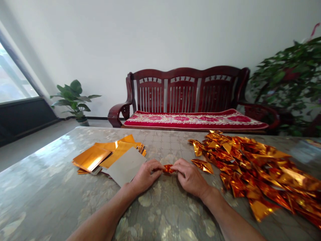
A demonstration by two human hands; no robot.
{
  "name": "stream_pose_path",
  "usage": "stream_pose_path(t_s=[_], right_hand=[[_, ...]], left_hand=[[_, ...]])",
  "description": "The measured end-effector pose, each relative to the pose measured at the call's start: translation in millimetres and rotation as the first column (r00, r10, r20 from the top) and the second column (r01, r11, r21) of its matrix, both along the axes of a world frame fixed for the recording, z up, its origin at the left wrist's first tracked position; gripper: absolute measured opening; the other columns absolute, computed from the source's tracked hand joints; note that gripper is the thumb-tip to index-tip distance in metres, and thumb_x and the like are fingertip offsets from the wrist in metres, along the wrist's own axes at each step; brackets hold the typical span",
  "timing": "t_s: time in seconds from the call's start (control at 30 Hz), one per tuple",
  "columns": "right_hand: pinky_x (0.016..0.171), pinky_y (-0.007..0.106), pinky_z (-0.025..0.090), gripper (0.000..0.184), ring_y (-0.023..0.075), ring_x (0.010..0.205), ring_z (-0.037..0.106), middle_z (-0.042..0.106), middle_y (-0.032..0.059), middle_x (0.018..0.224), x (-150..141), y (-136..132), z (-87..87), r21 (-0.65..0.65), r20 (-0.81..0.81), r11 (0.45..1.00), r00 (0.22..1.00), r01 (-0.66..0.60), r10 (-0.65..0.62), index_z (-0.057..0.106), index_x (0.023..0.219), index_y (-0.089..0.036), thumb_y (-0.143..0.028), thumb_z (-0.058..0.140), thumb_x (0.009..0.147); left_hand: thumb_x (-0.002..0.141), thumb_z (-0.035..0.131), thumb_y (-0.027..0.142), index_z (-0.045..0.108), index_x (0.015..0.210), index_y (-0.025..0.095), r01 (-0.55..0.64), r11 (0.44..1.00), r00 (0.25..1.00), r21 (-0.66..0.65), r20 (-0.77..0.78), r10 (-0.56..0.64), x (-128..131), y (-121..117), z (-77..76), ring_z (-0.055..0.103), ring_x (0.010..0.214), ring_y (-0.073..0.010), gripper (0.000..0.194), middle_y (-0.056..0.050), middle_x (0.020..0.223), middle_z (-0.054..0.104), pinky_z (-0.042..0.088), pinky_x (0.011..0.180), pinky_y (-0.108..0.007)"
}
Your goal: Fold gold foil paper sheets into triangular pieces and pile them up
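The left bare forearm [105,211] and the right bare forearm [232,214] enter at the lower edge and converge above a rectangular table with a glossy, grey-green, floral-patterned surface [62,201]. The left hand [147,172] pinches the left end of a small, folded, orange-gold metallic foil piece [168,168] between thumb and fingers. The right hand [192,177] pinches the opposite end in the same manner. The foil piece is located between the two hands, near the middle of the table; the fingers partly cover both its ends, and whether its underside touches the table cannot be determined.

Left of the left hand lies a loose stack of flat, square, gold-faced foil sheets [92,157]. The sheets overlap at differing angles. On its near right side, one sheet lies with a plain grey face upward [126,165]; the left hand overlaps its right corner.

Right of the right hand, a single folded, pointed, orange-gold foil piece [204,166] rests just beside a large heap of similar pointed foil pieces [240,160]. The heap extends to the right edge of the view. Beyond it, at far right, lies a transparent item [307,150], too blurred to identify.

Behind the table stands a dark red-brown, slatted wooden bench [182,93] bearing a red-and-white floral seat cover [195,119]. A green broad-leaved potted plant [75,97] stands to its left.
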State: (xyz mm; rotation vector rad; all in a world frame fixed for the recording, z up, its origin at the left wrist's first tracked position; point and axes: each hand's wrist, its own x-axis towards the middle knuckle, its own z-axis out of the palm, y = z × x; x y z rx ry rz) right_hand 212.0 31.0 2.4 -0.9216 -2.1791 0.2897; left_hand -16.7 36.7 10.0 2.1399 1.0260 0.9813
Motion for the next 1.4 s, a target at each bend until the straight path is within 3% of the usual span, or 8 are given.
stream_pose_path(t_s=[0.23,0.53,0.97,1.27,1.4], right_hand=[[0.076,0.025,0.054,0.04,0.0131,0.084,0.066,0.069,0.0026,0.093,-1,3,-1.4,-0.012,-0.028,0.998,0.998,-0.055,0.054,0.074,0.101,-0.025,0.0,0.048,0.083],[0.085,0.029,0.056,0.035,0.0152,0.094,0.069,0.073,0.0038,0.103,-4,0,2.2,-0.054,-0.074,0.993,0.992,-0.106,0.102,0.074,0.107,-0.026,-0.006,0.054,0.086],[0.083,0.029,0.056,0.033,0.0152,0.093,0.069,0.075,0.0032,0.102,-7,1,-4.1,0.037,-0.054,0.999,0.998,-0.03,0.032,0.074,0.105,-0.025,-0.007,0.051,0.09],[0.082,0.028,0.056,0.034,0.0154,0.091,0.069,0.075,0.003,0.1,-9,-1,-6.3,0.071,-0.065,0.997,0.997,-0.029,0.034,0.075,0.101,-0.024,-0.004,0.051,0.088],[0.084,0.027,0.056,0.034,0.015,0.092,0.069,0.074,0.003,0.1,-11,-1,-5.9,0.074,-0.072,0.996,0.996,-0.047,0.052,0.074,0.103,-0.023,-0.004,0.049,0.088]], left_hand=[[0.086,0.059,0.018,0.077,0.094,0.023,-0.06,0.998,0.998,-0.008,-0.005,0.059,-3,3,-8.4,0.068,0.085,-0.0158,0.02,-0.003,0.091,0.076,0.053,0.082,-0.026],[0.086,0.06,0.016,0.077,0.094,0.025,-0.075,0.996,0.997,-0.042,0.027,0.077,-1,-1,-10.1,0.072,0.088,-0.0156,0.021,-0.001,0.094,0.078,0.054,0.084,-0.025],[0.082,0.06,0.012,0.077,0.088,0.024,-0.192,0.976,0.979,-0.102,0.044,0.197,8,-3,-14.2,0.07,0.079,-0.0138,0.021,0.003,0.085,0.078,0.052,0.075,-0.021],[0.084,0.059,0.015,0.076,0.094,0.024,-0.151,0.98,0.986,-0.133,0.055,0.159,13,-7,-11.8,0.071,0.085,-0.0154,0.022,0.002,0.091,0.078,0.052,0.08,-0.023],[0.083,0.06,0.015,0.069,0.096,0.021,-0.138,0.97,0.975,-0.201,0.146,0.169,13,-5,-17.9,0.071,0.084,-0.016,0.017,0.0,0.09,0.077,0.052,0.078,-0.024]])
